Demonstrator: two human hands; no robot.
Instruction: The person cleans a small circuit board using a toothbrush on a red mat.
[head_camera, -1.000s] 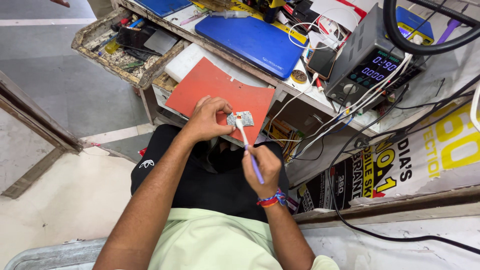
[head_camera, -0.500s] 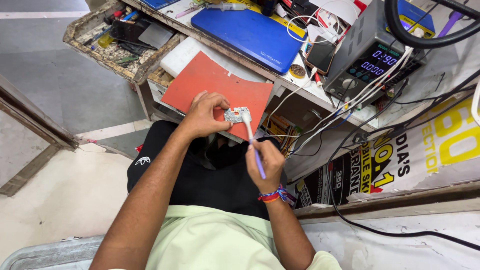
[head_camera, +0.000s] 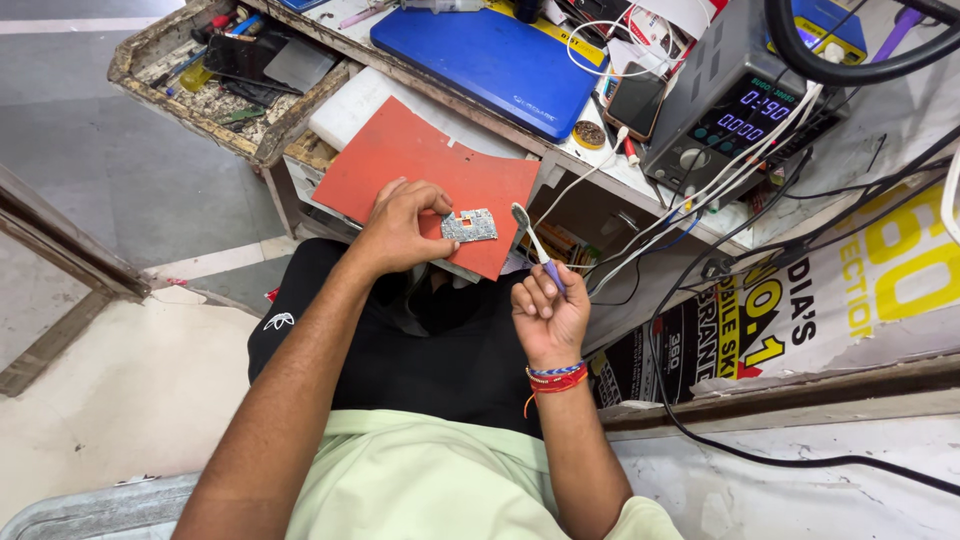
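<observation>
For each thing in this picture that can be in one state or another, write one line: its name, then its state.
left hand: pinching the small circuit board, held up.
right hand: closed on the brush, bristles up, beside the board.
power supply: on, display lit.
blue laptop: lid shut.
drawer: pulled open, full of tools.

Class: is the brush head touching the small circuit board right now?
Apart. The head view shows the brush, held in the right hand, with a strip of red mat visible between its head and the circuit board pinched in the left hand.

Open air over the lap; red mat (head_camera: 420, 175) and dangling cables (head_camera: 640, 240) crowd ahead
</observation>
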